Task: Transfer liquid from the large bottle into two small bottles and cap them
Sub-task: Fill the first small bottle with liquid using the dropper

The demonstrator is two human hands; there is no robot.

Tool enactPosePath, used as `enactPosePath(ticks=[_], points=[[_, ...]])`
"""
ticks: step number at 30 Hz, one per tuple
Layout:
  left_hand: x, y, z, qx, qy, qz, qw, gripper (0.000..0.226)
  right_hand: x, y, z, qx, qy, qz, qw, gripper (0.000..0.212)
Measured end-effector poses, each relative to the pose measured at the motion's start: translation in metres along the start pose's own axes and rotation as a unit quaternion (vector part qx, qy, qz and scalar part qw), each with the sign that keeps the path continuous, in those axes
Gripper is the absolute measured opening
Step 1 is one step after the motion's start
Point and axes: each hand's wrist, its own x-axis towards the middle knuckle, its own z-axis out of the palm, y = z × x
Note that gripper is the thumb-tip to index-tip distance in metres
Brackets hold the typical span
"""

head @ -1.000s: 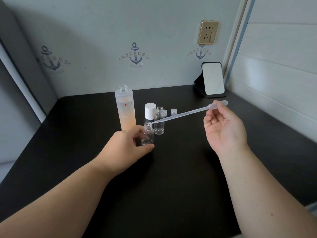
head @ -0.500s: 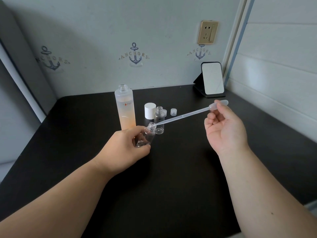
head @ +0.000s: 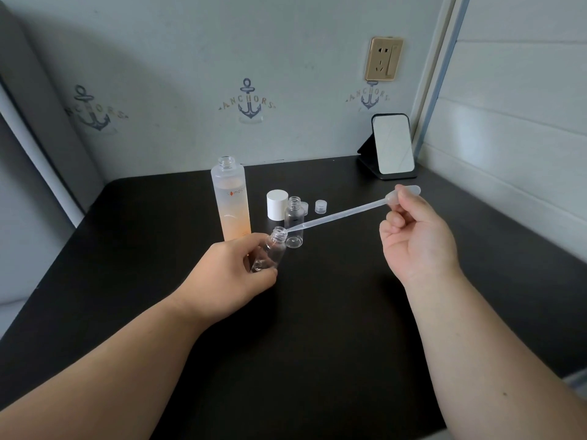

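Note:
My left hand (head: 233,271) grips a small clear bottle (head: 270,250), tilted with its open mouth toward the right. My right hand (head: 416,236) pinches the bulb of a long clear plastic pipette (head: 336,215), whose tip rests in that bottle's mouth. The large frosted bottle (head: 232,201) stands uncapped behind my left hand, with orange liquid in its lower part. A second small clear bottle (head: 293,223) stands open beside it. The large white cap (head: 277,204) and two small clear caps (head: 320,206) sit behind the small bottle.
The black table (head: 317,312) reaches a wall with anchor decals at the back. A small standing mirror (head: 393,146) is at the back right corner, below a wall socket (head: 382,58). A panelled wall borders the right side.
My left hand has lifted the small bottle off the table and tilted it to the right. The pipette tip has gone into its mouth, and my right hand moved slightly.

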Motion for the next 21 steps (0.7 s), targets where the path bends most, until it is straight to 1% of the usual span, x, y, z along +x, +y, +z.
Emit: enactPosePath(ticks=[5,10,17,21], points=[[0.0005,-0.0022,0.0002,-0.002,0.001,-0.003,1.000,0.030,-0.0004,-0.0004,-0.0005,-0.001,0.001,-0.001,1.000,0.023],[0.0002,-0.0034,0.0006,-0.009,0.002,0.005,1.000,0.033,-0.0001,0.0000,-0.0013,-0.006,0.001,-0.002,1.000,0.025],[0.0001,-0.0030,0.0009,-0.008,-0.002,-0.001,1.000,0.035,0.0001,0.0000,0.0001,0.053,0.035,0.023,0.998,0.022],[0.0007,-0.0030,0.0020,0.001,-0.009,-0.004,1.000,0.026,0.0005,0.0007,0.0004,0.070,0.039,0.026,0.996,0.025]])
